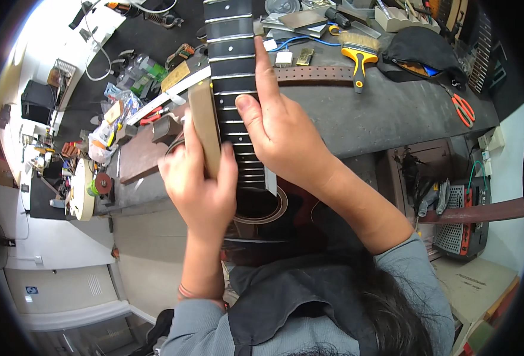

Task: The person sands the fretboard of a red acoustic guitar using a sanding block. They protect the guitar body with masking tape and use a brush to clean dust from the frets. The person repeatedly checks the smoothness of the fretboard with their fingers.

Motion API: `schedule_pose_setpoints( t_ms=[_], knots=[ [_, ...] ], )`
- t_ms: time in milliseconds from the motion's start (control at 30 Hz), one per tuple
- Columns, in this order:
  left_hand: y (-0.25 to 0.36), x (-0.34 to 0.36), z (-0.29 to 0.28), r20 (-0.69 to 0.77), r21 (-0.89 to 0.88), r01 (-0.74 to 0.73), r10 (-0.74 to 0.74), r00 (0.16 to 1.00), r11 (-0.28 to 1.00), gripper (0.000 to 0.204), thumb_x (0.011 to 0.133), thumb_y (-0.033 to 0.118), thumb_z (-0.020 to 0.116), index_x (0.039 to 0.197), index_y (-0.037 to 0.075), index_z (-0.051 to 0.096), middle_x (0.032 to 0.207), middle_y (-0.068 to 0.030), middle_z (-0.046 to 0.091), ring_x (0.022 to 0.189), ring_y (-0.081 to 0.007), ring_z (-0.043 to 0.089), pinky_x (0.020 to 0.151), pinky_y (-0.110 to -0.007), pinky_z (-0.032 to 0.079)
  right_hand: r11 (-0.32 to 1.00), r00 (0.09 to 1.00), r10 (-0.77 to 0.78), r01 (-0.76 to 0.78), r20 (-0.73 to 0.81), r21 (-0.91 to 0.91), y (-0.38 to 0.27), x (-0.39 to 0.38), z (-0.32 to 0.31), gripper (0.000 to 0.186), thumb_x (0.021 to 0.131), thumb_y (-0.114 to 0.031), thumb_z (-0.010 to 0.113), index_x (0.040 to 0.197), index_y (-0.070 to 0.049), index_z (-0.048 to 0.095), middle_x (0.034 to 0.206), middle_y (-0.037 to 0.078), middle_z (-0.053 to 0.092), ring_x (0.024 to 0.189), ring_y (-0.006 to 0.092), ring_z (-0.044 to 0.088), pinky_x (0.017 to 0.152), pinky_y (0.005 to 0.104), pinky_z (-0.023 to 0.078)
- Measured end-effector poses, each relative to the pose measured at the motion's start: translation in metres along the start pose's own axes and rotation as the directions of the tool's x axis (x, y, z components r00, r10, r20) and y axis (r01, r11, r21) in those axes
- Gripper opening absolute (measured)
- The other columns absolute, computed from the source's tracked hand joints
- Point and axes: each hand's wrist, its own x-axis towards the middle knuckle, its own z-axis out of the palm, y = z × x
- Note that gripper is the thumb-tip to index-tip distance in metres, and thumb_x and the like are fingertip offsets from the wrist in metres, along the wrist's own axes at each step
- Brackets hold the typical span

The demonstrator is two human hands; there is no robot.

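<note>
An acoustic guitar lies in front of me, its dark fretboard [232, 68] with metal frets and pale dot inlays running away from me. My left hand [199, 181], slightly blurred, is closed on a long tan block [202, 115] held against the fretboard's left edge. On the other side, my right hand [288, 127] grips the neck. Its thumb presses on the fretboard and its index finger lies straight along the right edge; the other fingers are hidden. Below both hands are the soundhole [255, 204] and dark guitar body [303, 204].
Across the dark workbench [333, 118] lie a brush [360, 53] with a yellow-black handle, red-handled pliers [462, 110], a perforated brown strip [315, 75] and a black pouch [422, 53]. Bottles [146, 70] and plastic bags [110, 124] crowd the left. An amplifier [460, 222] stands at right.
</note>
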Motion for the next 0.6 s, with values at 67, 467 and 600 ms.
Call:
schedule_pose_setpoints(
  t_ms=[67,467,600],
  knots=[
    [-0.002,0.029,0.006,-0.043,-0.001,0.009,-0.009,0.999,1.0,0.073,0.09,0.014,0.084,0.155,-0.009,0.06,0.083,-0.0087,0.069,0.072,-0.0243,0.063,0.082,-0.039,0.042,0.999,1.0,-0.004,0.004,-0.002,0.032,-0.003,0.0,0.002,0.085,0.114,-0.019,0.057,0.178,0.001,0.004,0.086,0.03,0.072,0.076,0.0519,0.071,0.072,0.0577,0.054],
    [0.004,0.02,0.004,0.003,0.056,0.024,-0.024,1.0,0.998,0.069,0.089,0.015,0.084,0.15,-0.009,0.064,0.095,-0.0147,0.078,0.075,-0.0263,0.066,0.084,-0.04,0.045,0.999,0.999,0.043,-0.042,0.021,-0.014,-0.003,0.001,-0.004,0.083,0.115,-0.02,0.056,0.177,0.003,0.005,0.091,0.034,0.073,0.082,0.0539,0.072,0.076,0.059,0.055],
    [0.007,0.098,0.02,-0.01,-0.084,0.091,-0.092,0.996,0.992,0.061,0.095,0.023,0.079,0.149,-0.002,0.066,0.091,-0.017,0.077,0.081,-0.0337,0.073,0.083,-0.041,0.045,1.0,1.0,0.015,-0.015,-0.013,0.018,0.001,0.003,-0.004,0.082,0.115,-0.02,0.055,0.177,0.003,0.007,0.093,0.034,0.073,0.082,0.0545,0.071,0.078,0.0582,0.055]
  ],
)
